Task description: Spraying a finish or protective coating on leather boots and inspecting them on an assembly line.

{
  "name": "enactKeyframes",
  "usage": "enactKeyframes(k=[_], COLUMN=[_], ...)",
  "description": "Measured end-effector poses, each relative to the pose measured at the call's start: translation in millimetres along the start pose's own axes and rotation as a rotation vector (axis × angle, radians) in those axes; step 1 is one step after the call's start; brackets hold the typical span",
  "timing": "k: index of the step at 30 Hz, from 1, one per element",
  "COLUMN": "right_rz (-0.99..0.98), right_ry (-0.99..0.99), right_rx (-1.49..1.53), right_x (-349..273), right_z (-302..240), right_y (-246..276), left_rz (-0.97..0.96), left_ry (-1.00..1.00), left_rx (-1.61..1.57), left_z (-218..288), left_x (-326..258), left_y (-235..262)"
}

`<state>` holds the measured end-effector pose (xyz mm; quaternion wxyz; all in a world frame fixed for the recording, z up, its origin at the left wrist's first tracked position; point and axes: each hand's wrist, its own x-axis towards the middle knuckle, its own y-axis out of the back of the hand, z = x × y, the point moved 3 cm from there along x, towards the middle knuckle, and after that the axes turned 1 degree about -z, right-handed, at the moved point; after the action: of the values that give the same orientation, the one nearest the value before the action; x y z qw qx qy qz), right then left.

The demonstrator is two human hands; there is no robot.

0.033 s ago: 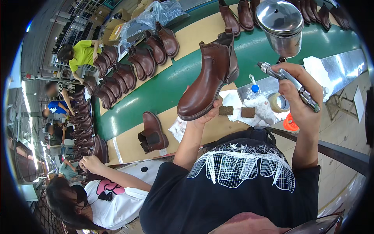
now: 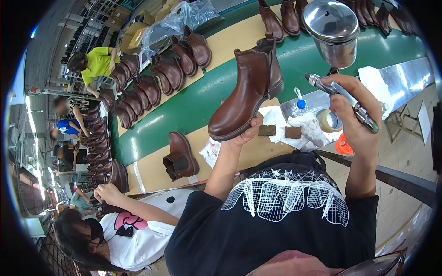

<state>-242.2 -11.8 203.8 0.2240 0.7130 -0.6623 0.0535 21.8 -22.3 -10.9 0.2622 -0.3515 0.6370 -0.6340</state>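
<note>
A brown leather ankle boot [image 2: 243,92] is held up over the bench, toe toward the lower left and shaft toward the upper right. My left hand [image 2: 248,134] grips it from below, fingers at the sole; part of the hand is hidden behind the boot. To the right, my right hand [image 2: 359,106] is closed around a metal spray gun [image 2: 351,97]. Its nozzle points left at the boot, with a gap between them. A shiny lidded metal cup [image 2: 331,34] sits above the gun. Another brown boot [image 2: 180,156] lies on cardboard to the left.
Two brown blocks [image 2: 267,130], stained white cloths [image 2: 315,131], a blue-capped bottle [image 2: 301,105], a tape roll [image 2: 329,121] and an orange coil [image 2: 343,144] are right of the held boot. Rows of boots [image 2: 147,89] line the green bench [image 2: 161,112]. A co-worker's arm [image 2: 138,207] is at left.
The held boot has tilted very slightly, its toe shifting a little to the left. My right hand and the spray gun look still.
</note>
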Motion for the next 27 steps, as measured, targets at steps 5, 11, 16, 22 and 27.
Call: enactKeyframes(k=[5,11,16,22,27], right_rz=[-0.007,-0.021,-0.044,-0.184,-0.127], right_ry=[0.025,0.041,0.079,0.011,0.05], right_rx=[-0.035,-0.101,-0.209,-0.253,-0.21], right_x=[-8.0,-12.6,-21.1,-39.7,-37.3], right_z=[-4.0,-14.6,-11.7,-3.6,-2.1], right_y=[0.1,-0.8,-4.5,-11.2,-5.0], left_rz=[-0.042,0.023,-0.091,-0.112,-0.155], left_ry=[0.079,0.068,0.132,0.119,0.131], left_rx=[-0.03,0.056,-0.044,-0.064,-0.076], left_z=[2.1,5.7,3.6,0.8,0.5], left_x=[-4.6,-7.1,-5.0,2.8,0.1], left_y=[4.6,7.1,5.8,-8.4,-1.4])
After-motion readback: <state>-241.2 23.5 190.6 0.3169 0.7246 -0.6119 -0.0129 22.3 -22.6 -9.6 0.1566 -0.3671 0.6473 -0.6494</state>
